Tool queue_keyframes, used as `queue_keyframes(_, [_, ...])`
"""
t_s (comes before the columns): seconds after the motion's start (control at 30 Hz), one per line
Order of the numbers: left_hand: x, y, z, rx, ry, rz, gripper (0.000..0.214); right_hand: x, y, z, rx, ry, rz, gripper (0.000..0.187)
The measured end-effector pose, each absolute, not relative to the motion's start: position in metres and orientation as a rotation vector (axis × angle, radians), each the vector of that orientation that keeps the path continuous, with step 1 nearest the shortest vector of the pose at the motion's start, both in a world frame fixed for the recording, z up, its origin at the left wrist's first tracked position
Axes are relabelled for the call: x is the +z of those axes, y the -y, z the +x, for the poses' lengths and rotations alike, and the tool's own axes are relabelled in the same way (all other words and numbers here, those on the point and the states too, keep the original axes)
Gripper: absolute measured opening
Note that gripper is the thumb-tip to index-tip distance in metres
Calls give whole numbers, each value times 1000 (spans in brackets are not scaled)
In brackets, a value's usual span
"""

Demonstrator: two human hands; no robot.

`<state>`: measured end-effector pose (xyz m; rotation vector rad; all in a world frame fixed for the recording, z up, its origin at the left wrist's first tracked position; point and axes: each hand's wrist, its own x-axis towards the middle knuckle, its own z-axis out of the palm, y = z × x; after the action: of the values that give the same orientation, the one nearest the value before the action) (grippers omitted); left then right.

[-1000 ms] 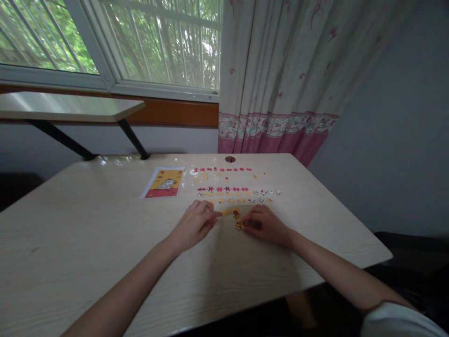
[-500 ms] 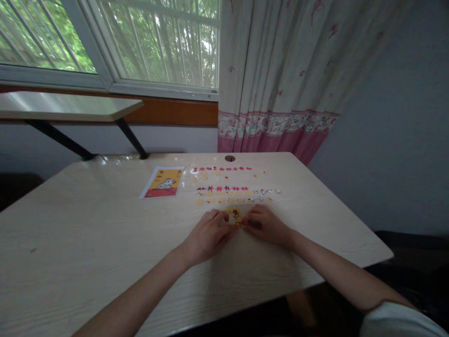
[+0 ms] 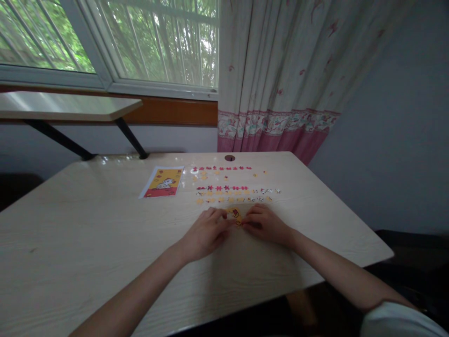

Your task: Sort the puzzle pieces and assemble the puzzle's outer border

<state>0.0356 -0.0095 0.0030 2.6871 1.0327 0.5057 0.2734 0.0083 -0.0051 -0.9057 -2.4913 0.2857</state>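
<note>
A small yellow patch of joined jigsaw puzzle pieces [image 3: 235, 214] with red and dark marks lies on the table between my hands. My left hand [image 3: 206, 234] is closed at its left side, thumb reaching over the lower edge and index finger bent above. From the right, my right hand [image 3: 265, 224] pinches a puzzle piece at the patch's lower right corner; fingertips mostly hide this piece. Just beyond my hands lie rows of loose yellow and white puzzle pieces [image 3: 220, 200]. Farther back is a row of red pieces [image 3: 224, 168].
A printed picture sheet [image 3: 177, 174] in yellow and red, showing a white animal, lies left of the rows. The pale wooden table [image 3: 105, 224] has a round cable hole [image 3: 230, 158] near its back edge. A raised shelf [image 3: 70, 106] stands at back left, beside the window and curtain [image 3: 277, 93].
My left hand has shifted slightly, with its thumb farther over the patch's lower edge. The corner piece by my right fingertips sits a little differently. The loose rows look the same.
</note>
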Motion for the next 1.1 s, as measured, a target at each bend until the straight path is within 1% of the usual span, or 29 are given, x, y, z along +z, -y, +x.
queue_keyframes(0.07, [6, 3, 23, 579, -1074, 2681, 34, -6, -12, 273, 287, 2454, -924, 14])
queue_keyframes(0.17, [10, -10, 0, 620, -1196, 2712, 27, -8, -20, 271, 259, 2406, -959, 15])
queue_keyframes(0.3, [12, -22, -23, 545, -1267, 2771, 25, -11, -30, 268, 269, 2407, -996, 21])
queue_keyframes(0.57, [9, -21, -20, 508, -1216, 2789, 23, -12, -26, 268, 263, 2470, -1016, 35])
queue_keyframes(1.1, [4, -21, -17, 543, -1231, 2769, 30, -8, -26, 268, 309, 2469, -1060, 37])
